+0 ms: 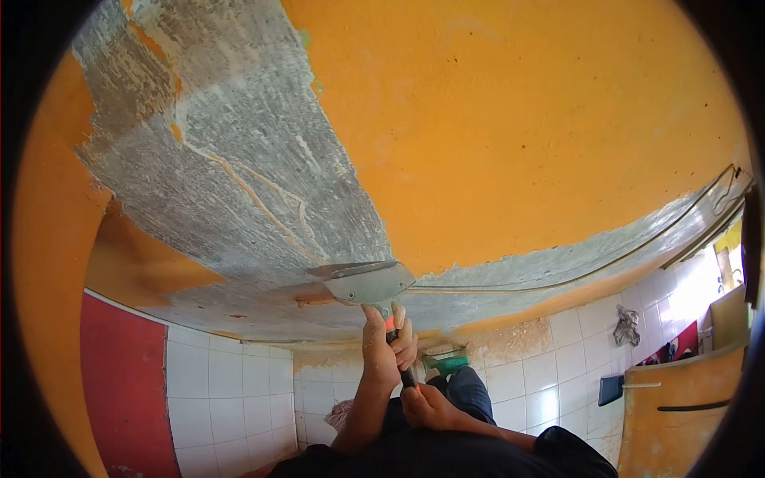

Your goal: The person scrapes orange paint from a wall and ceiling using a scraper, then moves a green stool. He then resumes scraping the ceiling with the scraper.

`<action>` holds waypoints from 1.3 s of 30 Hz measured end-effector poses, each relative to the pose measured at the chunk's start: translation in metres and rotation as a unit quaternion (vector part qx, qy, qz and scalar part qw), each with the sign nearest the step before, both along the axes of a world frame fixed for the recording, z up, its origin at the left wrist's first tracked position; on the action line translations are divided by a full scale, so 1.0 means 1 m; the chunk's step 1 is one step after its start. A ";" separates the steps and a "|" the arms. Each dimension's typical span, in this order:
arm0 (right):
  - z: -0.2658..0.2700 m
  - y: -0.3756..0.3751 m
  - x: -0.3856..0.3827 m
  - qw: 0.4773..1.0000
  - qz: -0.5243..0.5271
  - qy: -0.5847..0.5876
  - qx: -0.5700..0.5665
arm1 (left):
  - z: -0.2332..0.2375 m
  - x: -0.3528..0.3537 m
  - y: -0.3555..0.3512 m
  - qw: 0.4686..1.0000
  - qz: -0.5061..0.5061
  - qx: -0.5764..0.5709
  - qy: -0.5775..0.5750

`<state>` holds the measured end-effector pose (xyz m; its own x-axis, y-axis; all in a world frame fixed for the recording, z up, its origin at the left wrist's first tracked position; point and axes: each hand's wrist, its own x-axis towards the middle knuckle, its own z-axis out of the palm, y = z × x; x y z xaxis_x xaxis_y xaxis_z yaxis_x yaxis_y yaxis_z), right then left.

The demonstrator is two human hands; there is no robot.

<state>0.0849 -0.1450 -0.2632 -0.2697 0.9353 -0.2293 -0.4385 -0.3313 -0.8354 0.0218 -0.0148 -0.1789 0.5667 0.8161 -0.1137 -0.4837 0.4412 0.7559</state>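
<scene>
1 scraper (362, 280), blade pressed flat to the wall (518, 119), right at the edge where orange paint meets the bare grey patch (239, 175). Our left hand (388, 344) is wrapped tight round the handle just under the blade. Our right hand (426, 405) is closed on the handle's lower end. 2 hands, 1 tool. Below the paint we note white tiles (231, 390), 1 red panel (123, 382) at left, and 1 green object (446, 363) beyond the hands, too small to identify.

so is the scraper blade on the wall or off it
On: the scraper presses blade-first against the wall, beside the orange paint.
</scene>
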 end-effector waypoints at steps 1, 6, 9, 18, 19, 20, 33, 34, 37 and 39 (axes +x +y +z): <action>0.001 0.000 0.002 1.000 -0.001 0.001 0.006 | 0.005 0.001 -0.001 1.000 0.004 -0.004 -0.003; 0.006 -0.001 0.005 1.000 0.008 -0.029 -0.002 | 0.008 0.001 0.001 1.000 0.014 -0.008 -0.007; 0.015 0.003 0.006 1.000 0.013 -0.024 0.008 | 0.009 0.001 -0.002 1.000 -0.004 -0.019 -0.005; 0.024 0.006 0.009 0.999 0.005 -0.050 0.003 | 0.019 0.002 0.001 1.000 0.012 -0.004 -0.013; 0.026 0.006 0.008 0.999 0.008 -0.054 -0.002 | 0.015 0.001 -0.003 1.000 0.014 -0.008 -0.012; 0.022 0.004 0.008 0.998 0.008 -0.056 0.002 | 0.009 0.001 -0.003 1.000 0.007 -0.019 -0.013; 0.021 0.002 0.004 0.999 0.006 -0.045 -0.001 | 0.014 0.000 -0.001 1.000 0.017 -0.018 0.004; 0.020 0.003 0.003 0.999 -0.007 -0.053 -0.005 | 0.012 -0.001 -0.002 1.000 0.019 -0.019 0.005; 0.015 -0.001 0.003 0.999 -0.001 -0.042 0.003 | 0.014 0.001 -0.001 1.000 0.007 -0.009 -0.005; 0.025 0.003 0.004 0.999 -0.005 -0.050 -0.004 | 0.022 0.002 -0.001 1.000 0.018 -0.006 0.007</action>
